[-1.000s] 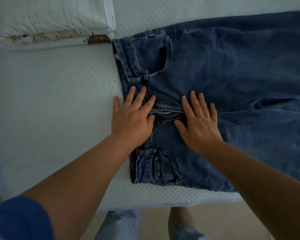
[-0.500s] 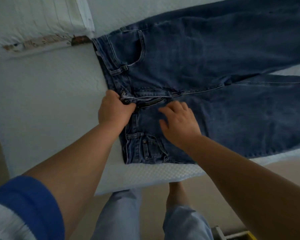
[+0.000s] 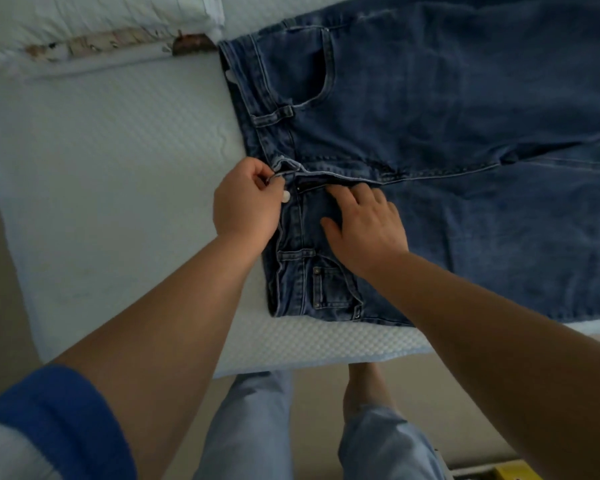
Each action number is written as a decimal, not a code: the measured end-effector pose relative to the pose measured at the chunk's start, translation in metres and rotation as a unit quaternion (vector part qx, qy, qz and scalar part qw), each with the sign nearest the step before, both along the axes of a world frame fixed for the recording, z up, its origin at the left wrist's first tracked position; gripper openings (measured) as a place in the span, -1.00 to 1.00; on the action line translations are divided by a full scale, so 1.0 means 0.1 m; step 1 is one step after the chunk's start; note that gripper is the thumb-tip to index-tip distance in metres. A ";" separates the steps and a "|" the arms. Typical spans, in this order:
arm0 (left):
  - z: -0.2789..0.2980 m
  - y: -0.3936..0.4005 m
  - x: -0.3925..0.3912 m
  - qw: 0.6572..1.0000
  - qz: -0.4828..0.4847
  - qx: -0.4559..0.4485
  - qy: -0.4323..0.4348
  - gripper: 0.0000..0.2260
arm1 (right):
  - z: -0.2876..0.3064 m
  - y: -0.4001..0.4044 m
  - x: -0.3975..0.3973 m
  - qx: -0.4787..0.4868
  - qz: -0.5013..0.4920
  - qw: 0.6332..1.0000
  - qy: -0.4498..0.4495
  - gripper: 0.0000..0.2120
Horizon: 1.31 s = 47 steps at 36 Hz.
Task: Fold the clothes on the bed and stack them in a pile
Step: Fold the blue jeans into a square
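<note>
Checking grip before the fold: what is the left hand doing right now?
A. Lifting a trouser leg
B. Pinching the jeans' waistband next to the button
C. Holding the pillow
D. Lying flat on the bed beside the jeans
B: the left hand has its fingers curled round the waistband edge of the jeans by the pale button, while the right hand rests on the denim below the fly.

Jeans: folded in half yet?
No, the jeans lie spread flat on the bed, both legs side by side.
</note>
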<state>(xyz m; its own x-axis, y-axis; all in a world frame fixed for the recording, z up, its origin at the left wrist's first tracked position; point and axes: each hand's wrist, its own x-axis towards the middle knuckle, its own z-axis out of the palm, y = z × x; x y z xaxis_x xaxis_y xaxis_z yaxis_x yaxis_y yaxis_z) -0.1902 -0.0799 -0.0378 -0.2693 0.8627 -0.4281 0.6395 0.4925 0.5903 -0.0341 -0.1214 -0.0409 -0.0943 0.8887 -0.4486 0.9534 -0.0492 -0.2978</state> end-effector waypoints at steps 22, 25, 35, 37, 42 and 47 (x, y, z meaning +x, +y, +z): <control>-0.12 0.11 -0.16 0.991 0.080 -0.072 -0.075 -0.81 | 0.12 0.60 -0.42 0.214 -0.086 0.956 0.179 -0.81; -0.10 0.13 -0.17 0.986 0.091 -0.096 -0.103 -0.81 | 0.10 0.45 -0.46 0.181 -0.058 0.964 0.187 -0.81; 0.24 0.07 -0.22 0.982 0.101 -0.097 -0.123 -0.86 | 0.19 -0.03 -0.42 0.000 0.060 0.996 0.062 -0.36; 0.38 0.00 -0.16 0.988 0.059 -0.093 -0.110 -0.88 | 0.35 -0.15 -0.31 -0.020 0.018 0.997 0.071 -0.41; 0.75 -0.20 0.11 0.986 -0.076 -0.121 -0.085 -0.86 | 0.75 -0.50 0.31 -0.076 -0.110 0.988 0.071 -0.54; 0.92 -0.30 0.55 0.971 -0.182 -0.142 -0.062 -0.91 | 0.95 -0.77 1.19 -0.133 -0.226 0.964 0.049 -0.60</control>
